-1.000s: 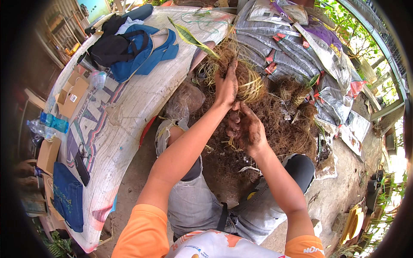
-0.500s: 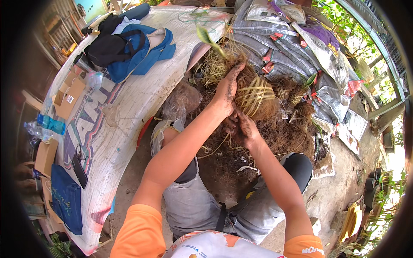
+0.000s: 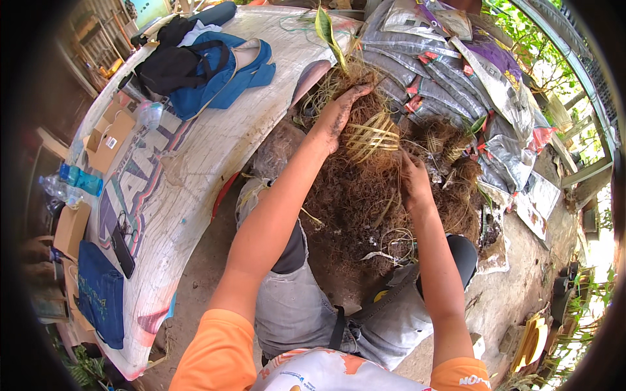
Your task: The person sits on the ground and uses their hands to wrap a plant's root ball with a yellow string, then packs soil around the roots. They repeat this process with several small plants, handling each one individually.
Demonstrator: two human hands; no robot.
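While the left hand [image 3: 338, 114] keeps its fingers clasped round the strip-bound root ball [image 3: 373, 135], above loose fibre [image 3: 352, 202], the right hand [image 3: 416, 184] meets its edge — grip unclear. Grey sacks [image 3: 450, 88] crowd behind; leftward, the table [image 3: 218, 133] carries a blue bag [image 3: 251, 79] — and large printed lettering [image 3: 143, 171].

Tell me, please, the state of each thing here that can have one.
Brown fibrous root clump: bound with yellowish strips
Long green leaf: slightly tilted
Dirty left hand: holding the clump
Small brown cardboard box: open
Rectangular blue bag: lying flat
Grey plastic sacks: piled

Orng slvs [image 3: 215, 348], gry jeans [image 3: 283, 306]
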